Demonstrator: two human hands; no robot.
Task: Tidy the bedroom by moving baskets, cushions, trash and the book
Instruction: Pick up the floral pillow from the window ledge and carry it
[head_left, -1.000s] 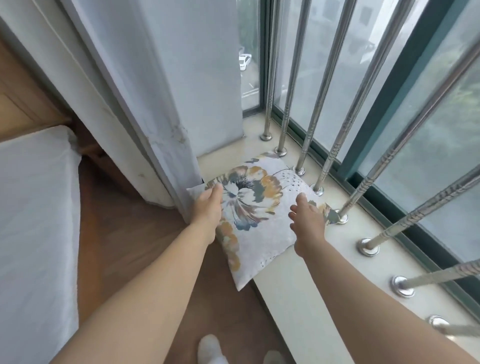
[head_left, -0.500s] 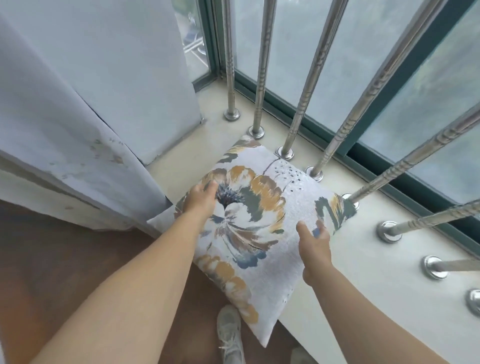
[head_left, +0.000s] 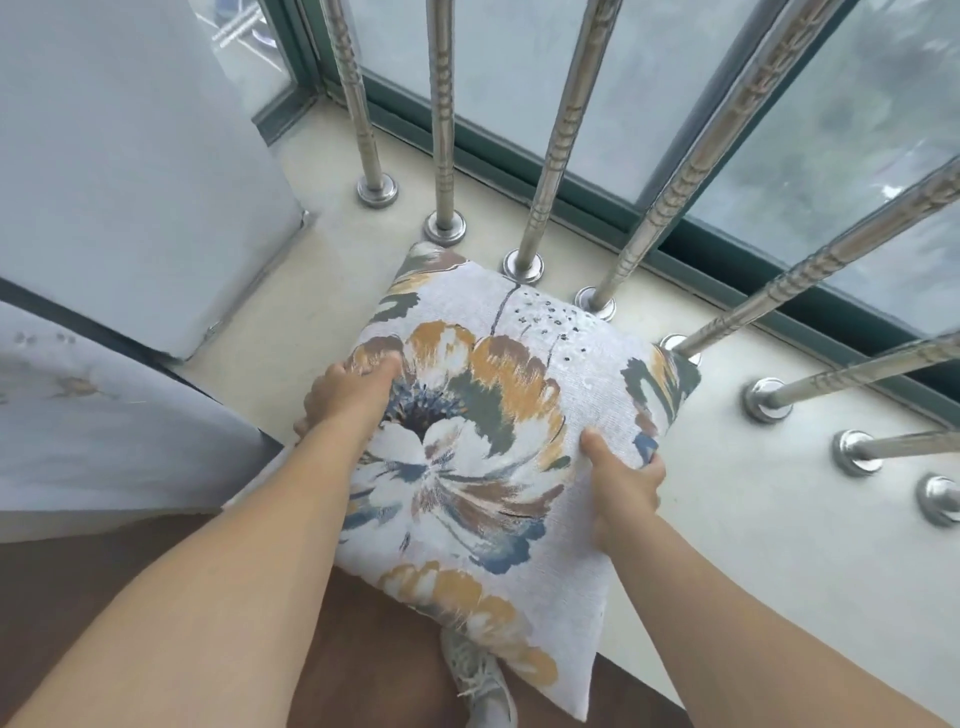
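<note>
In the middle of the frame, one floral cushion (head_left: 498, 415) lies on the window sill (head_left: 753, 519), left hand (head_left: 353, 395) and right hand (head_left: 623, 483) both gripping its edges, beside eight steel bars (head_left: 444, 119)

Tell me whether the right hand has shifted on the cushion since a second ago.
Yes. The right hand slid from the cushion top toward its near right edge, away from the window bars.

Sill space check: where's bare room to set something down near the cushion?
Free: sill right of the cushion, between right hand and bar bases; also the patch left of the cushion, bordered by the wall. Crowded: the cushion's far edge sits tight against the bars, left hand on its left side.
</note>
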